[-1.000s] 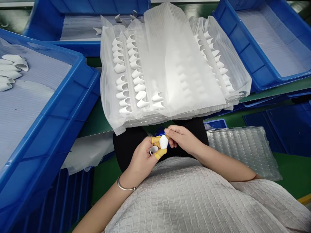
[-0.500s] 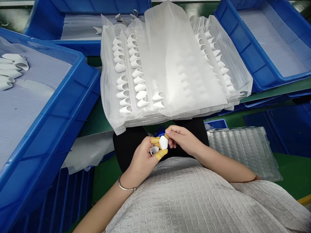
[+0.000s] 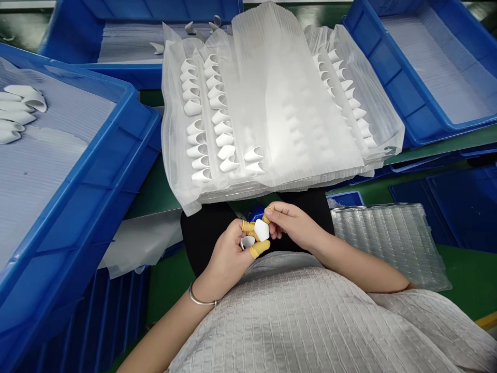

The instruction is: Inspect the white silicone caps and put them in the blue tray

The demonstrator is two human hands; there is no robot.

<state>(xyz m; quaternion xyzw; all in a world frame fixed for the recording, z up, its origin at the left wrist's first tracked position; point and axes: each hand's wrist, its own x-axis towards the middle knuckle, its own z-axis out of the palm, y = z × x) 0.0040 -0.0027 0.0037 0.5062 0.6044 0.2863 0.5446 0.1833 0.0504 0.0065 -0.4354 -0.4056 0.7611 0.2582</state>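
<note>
In front of my lap, my left hand (image 3: pixel 236 246) is closed on a small white, smooth piece (image 3: pixel 261 229) with a pointed outline, between fingertips in yellow finger cots. A second white piece (image 3: pixel 247 241), curved and hollow, sits further back in the same hand. My right hand (image 3: pixel 285 220) is closed in a pinch at the upper right edge of the front piece, its fingers also in yellow cots. Whatever lies in that pinch is hidden. Beyond both hands, rows of similar white tube-like pieces (image 3: pixel 193 107) stand in a tray covered with translucent sheets (image 3: pixel 267 52).
To the left, a blue bin (image 3: pixel 112 140) holds several white pieces (image 3: pixel 23 106) on a pale liner. Other blue bins stand at the back left (image 3: pixel 128 72) and back right (image 3: pixel 407 88). A clear ribbed plastic tray (image 3: pixel 388 243) lies low on the right.
Almost nothing differs. The front white piece and my left fingertips have shifted very slightly down and to the right; both hands keep their grip.
</note>
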